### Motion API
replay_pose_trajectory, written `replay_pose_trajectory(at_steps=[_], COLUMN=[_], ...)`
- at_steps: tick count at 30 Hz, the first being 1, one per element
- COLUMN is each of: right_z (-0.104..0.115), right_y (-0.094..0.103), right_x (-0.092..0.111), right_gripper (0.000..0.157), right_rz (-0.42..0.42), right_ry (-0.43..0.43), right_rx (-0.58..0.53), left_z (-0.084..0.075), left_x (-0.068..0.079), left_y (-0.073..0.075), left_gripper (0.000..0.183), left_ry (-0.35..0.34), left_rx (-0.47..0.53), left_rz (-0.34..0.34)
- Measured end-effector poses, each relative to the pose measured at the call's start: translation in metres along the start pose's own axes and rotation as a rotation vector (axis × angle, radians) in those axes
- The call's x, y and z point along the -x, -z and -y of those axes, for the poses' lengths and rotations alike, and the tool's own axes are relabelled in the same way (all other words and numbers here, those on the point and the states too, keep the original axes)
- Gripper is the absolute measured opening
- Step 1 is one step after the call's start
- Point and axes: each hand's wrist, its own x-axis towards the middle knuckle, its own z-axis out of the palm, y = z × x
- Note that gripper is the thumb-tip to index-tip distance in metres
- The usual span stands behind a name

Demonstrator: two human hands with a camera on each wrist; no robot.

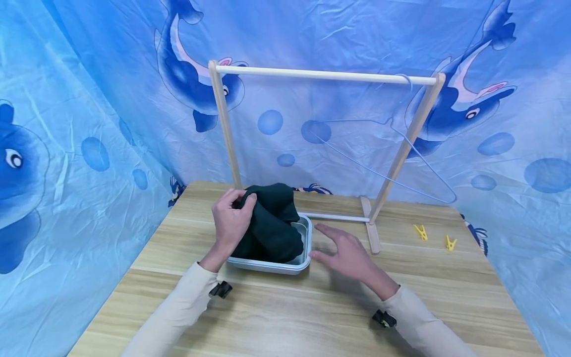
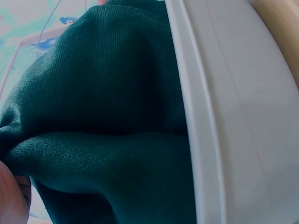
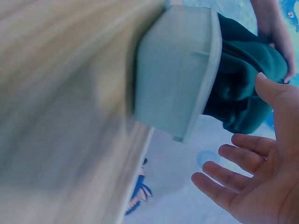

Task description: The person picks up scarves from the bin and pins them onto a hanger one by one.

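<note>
A dark green cloth (image 1: 276,228) lies bunched in a pale grey-white plastic tub (image 1: 267,267), its top heaped above the rim. My left hand (image 1: 232,218) pinches a fold at the cloth's upper left; the left wrist view shows the knit fabric (image 2: 103,84) drawn up toward the fingers. How the cloth is shaped as a garment is hidden by its folds. Just right of the tub, my right hand (image 1: 345,250) hovers with fingers spread and nothing in them. In the right wrist view its palm (image 3: 261,186) faces the tub and the cloth.
Behind the tub stands a rack with a white top bar (image 1: 312,74) and wooden posts. A thin blue hanger (image 1: 388,173) hangs from the bar's right end. Two yellow clothespins (image 1: 421,232) lie apart at the table's right. Blue dolphin-print curtains (image 1: 285,29) surround the wooden table (image 1: 285,317).
</note>
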Motion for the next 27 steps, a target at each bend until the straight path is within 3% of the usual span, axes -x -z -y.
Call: replay_pose_trajectory(at_steps=[3,10,18,21,27], right_z=[0.003,0.009,0.013,0.012,0.006], right_y=[0.013,0.046,0.094,0.112,0.145], right_x=[0.001,0.001,-0.001,-0.002,-0.005], right_gripper=[0.07,0.065,0.061,0.058,0.048], right_rz=[-0.022,-0.081,-0.148,-0.188,-0.317], right_ry=[0.011,0.03,-0.004,0.018,0.062], right_rx=[-0.004,0.025,0.066,0.063,0.027], left_z=[0.008,0.008,0.002,-0.004,-0.032], left_x=[-0.001,-0.002,-0.005,-0.007,-0.01], left_y=[0.001,0.006,0.005,0.005,0.008], left_gripper=[0.008,0.012,0.009,0.008,0.009], left_ry=[0.022,0.015,0.018,0.021,0.012], left_rx=[-0.004,0.018,0.022,0.03,0.069], left_rz=[0.02,0.045,0.014,-0.001,-0.006])
